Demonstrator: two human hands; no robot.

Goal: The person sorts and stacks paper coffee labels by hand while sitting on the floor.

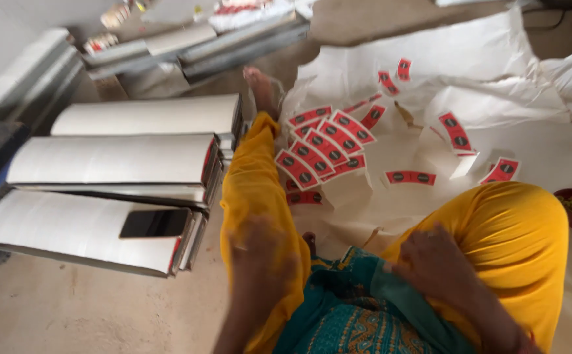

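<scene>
Left hand (260,259) blurred, grip unclear; right hand (438,262) curled on knee, empty. Red labels (322,147) fanned on paper (496,52) beyond knees. Best lift labels singly, keeping fan tidy.

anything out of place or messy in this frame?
Mildly. The red labels lie partly fanned in a pile, but several strays sit scattered and askew across the crumpled white paper. A dark phone rests on the nearest white stack. Both hands are blurred.
</scene>
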